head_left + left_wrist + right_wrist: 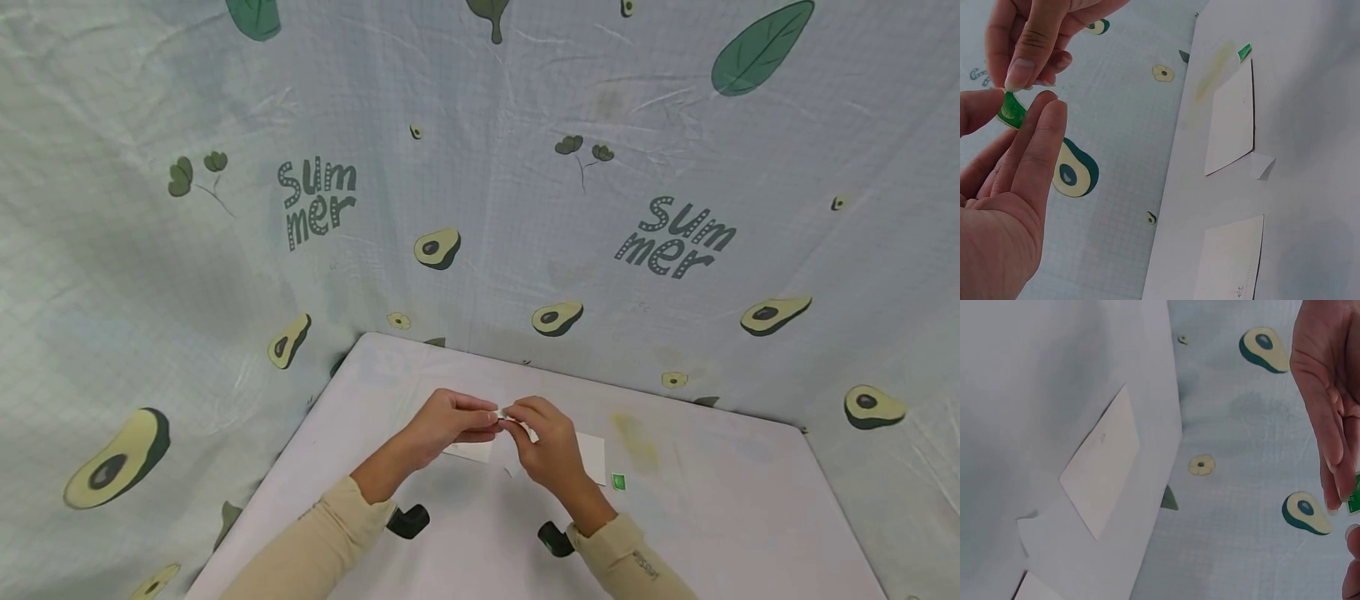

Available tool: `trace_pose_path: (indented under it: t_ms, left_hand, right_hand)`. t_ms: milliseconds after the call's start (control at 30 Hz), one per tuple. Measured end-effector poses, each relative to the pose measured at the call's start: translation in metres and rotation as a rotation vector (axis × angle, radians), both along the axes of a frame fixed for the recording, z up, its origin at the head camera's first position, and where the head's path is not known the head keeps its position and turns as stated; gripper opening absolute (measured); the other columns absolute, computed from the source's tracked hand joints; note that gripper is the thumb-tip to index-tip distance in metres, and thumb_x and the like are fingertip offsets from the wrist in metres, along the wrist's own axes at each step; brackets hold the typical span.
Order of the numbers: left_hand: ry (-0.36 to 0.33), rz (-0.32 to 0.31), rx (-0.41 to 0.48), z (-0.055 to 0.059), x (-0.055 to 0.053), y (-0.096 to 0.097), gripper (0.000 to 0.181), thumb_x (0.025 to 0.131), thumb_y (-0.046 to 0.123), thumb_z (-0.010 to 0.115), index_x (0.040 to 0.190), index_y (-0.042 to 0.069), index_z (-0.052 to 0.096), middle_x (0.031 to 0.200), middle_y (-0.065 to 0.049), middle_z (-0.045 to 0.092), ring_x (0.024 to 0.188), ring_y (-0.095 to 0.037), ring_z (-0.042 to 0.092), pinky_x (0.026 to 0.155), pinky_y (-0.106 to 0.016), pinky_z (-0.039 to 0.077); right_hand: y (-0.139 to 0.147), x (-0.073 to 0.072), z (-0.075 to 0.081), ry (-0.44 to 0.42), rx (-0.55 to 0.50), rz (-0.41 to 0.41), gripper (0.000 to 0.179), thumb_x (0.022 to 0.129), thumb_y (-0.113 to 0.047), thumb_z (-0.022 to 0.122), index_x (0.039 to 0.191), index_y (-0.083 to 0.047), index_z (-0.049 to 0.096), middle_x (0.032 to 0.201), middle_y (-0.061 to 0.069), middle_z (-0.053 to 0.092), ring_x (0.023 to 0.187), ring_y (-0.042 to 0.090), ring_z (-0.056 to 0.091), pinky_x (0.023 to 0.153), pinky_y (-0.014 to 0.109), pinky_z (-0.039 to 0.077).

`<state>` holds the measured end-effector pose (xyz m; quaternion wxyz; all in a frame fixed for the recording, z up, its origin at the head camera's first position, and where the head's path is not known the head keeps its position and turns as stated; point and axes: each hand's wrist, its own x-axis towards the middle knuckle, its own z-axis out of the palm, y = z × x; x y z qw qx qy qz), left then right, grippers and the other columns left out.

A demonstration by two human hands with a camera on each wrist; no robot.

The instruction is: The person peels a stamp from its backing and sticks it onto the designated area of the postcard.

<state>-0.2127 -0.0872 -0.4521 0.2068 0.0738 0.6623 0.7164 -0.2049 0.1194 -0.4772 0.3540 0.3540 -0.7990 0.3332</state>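
A small green piece with a pale edge (1012, 112), like a sticker, is held between both hands above the table. My left hand (447, 423) pinches it between thumb and long, fairly straight fingers. From the other side my right hand (551, 446) grips its upper corner with thumb and fingertips. The left wrist view has the right hand (1035, 37) over the left hand (1010, 219). Over in the right wrist view, part of the green piece (1354, 497) shows beside the left fingers, with right fingertips (1354, 540) below. Fingers hide much of it.
Two white cards, a left one (1107, 462) with small print and a right one (1233, 122), lie on the table (465, 550). Between them is a white paper scrap (1263, 166). A green square (618, 482) sits beside the right card. An avocado-print curtain (480, 192) hangs behind.
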Motion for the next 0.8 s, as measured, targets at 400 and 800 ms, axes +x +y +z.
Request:
trace_pose_path:
  t_ms: [400, 800]
  left_hand:
    - [0.03, -0.052, -0.042, -0.0014, 0.0001, -0.0006, 0.035, 0.104, 0.018, 0.066, 0.125, -0.009, 0.07, 0.119, -0.022, 0.077, 0.103, -0.023, 0.079, 0.092, -0.037, 0.064]
    - [0.016, -0.069, -0.045, -0.0055, -0.0028, 0.0041, 0.038, 0.105, 0.023, 0.064, 0.123, -0.009, 0.072, 0.112, -0.02, 0.079, 0.1, -0.023, 0.08, 0.089, -0.036, 0.064]
  right_hand:
    - [-0.0019, -0.0031, 0.0031, -0.017, 0.004, -0.004, 0.015, 0.082, 0.009, 0.081, 0.088, -0.004, 0.075, 0.084, 0.005, 0.069, 0.075, 0.014, 0.065, 0.069, 0.018, 0.06]
    - [-0.0065, -0.004, 0.0071, -0.169, -0.079, -0.016, 0.014, 0.088, 0.003, 0.078, 0.089, -0.006, 0.067, 0.086, 0.004, 0.063, 0.075, 0.012, 0.059, 0.063, 0.025, 0.056]
